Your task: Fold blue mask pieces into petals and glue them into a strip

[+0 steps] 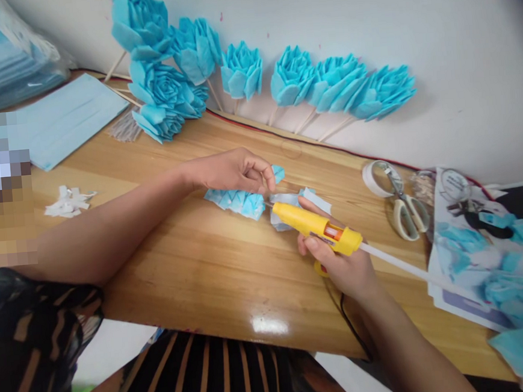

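In my right hand (334,257) is a yellow hot glue gun (306,219), with a long white glue stick (396,261) coming out of its back. Its nozzle points left, by the end of a folded blue pleated piece (237,203) on the table. My left hand (236,171) is above that piece, fingers curled and thumb and fingertips pinched close to the nozzle. Whatever the pinch holds is too hidden to name. A small blue scrap (278,173) shows just past its fingers. Pale grey-blue material (282,220) lies under the gun's front.
Blue flowers (292,76) on sticks lean along the wall. On the right are scissors (408,214), a tape roll (375,179) and blue pieces on printed sheets (451,308). White scraps (68,202) and flat blue sheets (74,117) lie left. The gun's black cord (353,324) hangs over the front edge.
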A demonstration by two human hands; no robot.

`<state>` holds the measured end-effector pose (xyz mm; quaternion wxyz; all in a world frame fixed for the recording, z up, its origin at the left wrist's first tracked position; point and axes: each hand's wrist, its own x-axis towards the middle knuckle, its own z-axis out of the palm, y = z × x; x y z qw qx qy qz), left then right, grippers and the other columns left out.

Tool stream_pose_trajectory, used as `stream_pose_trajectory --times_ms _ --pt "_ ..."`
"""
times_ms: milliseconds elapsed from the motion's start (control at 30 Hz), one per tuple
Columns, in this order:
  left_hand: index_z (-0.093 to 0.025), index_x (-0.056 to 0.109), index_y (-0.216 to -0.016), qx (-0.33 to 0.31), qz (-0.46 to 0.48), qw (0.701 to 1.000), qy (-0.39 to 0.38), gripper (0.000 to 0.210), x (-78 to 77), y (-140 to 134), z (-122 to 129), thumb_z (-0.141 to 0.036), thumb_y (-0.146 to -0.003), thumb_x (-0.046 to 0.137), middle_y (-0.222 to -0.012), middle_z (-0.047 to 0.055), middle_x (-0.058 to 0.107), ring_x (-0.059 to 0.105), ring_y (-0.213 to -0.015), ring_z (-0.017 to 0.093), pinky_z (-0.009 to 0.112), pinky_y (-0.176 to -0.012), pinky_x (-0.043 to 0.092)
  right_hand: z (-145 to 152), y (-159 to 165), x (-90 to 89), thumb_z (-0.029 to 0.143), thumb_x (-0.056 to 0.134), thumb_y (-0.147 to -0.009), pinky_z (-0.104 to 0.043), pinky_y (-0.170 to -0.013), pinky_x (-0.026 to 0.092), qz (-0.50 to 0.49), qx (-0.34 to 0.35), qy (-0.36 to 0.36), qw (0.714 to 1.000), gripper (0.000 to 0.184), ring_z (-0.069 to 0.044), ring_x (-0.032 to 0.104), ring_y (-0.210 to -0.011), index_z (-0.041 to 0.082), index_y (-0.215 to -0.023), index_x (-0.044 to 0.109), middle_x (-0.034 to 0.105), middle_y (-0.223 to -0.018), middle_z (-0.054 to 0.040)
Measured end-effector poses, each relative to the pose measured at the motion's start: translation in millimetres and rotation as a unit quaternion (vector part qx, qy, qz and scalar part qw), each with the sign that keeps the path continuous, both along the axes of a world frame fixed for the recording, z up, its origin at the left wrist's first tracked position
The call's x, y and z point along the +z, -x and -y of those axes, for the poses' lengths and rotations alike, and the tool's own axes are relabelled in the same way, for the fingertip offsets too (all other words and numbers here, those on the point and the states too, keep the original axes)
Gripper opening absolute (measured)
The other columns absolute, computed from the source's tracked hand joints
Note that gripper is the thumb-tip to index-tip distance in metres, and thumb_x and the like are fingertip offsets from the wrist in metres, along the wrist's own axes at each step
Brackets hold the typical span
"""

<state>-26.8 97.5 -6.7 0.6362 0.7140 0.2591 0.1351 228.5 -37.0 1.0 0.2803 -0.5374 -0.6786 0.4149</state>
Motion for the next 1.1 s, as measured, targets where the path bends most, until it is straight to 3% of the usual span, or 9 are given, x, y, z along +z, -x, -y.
stream_pose_trajectory --times_ms 267,400,633,900,1100 --pt "-0.013 0.069 -0.099 0.016 -0.011 0.999 -0.026 0.035 -5.1 3.0 -4.1 -0.042 -0.081 0.074 -0.063 -0.001 0.062 0.050 -0.056 0.009 0.019 -0.053 0.035 4.5 -4.9 2.7 0.047 0.062 -0.091 -0.029 -0.058 0.046 -0.020 0.016 0.035 0.999 0.053 -0.013 0.047 -0.057 0.020 -0.137 0.063 0.060 -0.069 0.0015" --pt "-0.013 0.070 -0.100 0.018 -0.015 0.999 -0.024 0.037 -5.4 3.4 -4.4 -0.044 -0.080 0.076 -0.064 0.000 0.061 0.049 -0.056 0.010 0.020 -0.052 0.035 4.8 -4.5 0.9 0.045 0.062 -0.092 -0.029 -0.059 0.046 -0.018 0.026 0.030 0.999 0.056 -0.013 0.050 -0.059 0.021 -0.142 0.057 0.061 -0.069 0.0024" --pt "-0.012 0.071 -0.101 0.029 -0.025 0.999 -0.019 0.039 -3.4 3.4 -4.2 -0.044 -0.079 0.077 -0.063 0.000 0.060 0.045 -0.055 0.009 0.021 -0.051 0.034 5.9 -5.5 -1.8 0.047 0.063 -0.092 -0.030 -0.060 0.045 -0.009 0.022 0.042 0.999 0.051 -0.014 0.052 -0.063 0.023 -0.136 0.063 0.059 -0.069 0.0017" --pt "-0.013 0.071 -0.100 0.032 -0.015 0.999 -0.019 0.041 -1.8 3.0 -3.5 -0.048 -0.079 0.078 -0.062 -0.001 0.059 0.044 -0.053 0.009 0.021 -0.050 0.033 4.5 -3.1 0.9 0.045 0.064 -0.091 -0.031 -0.061 0.051 0.002 0.026 0.009 1.000 0.051 -0.016 0.057 -0.063 0.024 -0.137 0.063 0.064 -0.071 -0.0006" --pt "-0.014 0.071 -0.099 0.041 -0.002 0.999 -0.006 0.040 -0.9 4.7 -3.9 -0.048 -0.079 0.079 -0.058 -0.001 0.056 0.043 -0.049 0.008 0.021 -0.046 0.030 3.3 -0.7 4.3 0.042 0.064 -0.090 -0.035 -0.071 0.056 0.017 0.033 -0.009 0.999 0.051 -0.018 0.063 -0.067 0.026 -0.138 0.063 0.069 -0.075 -0.0013"
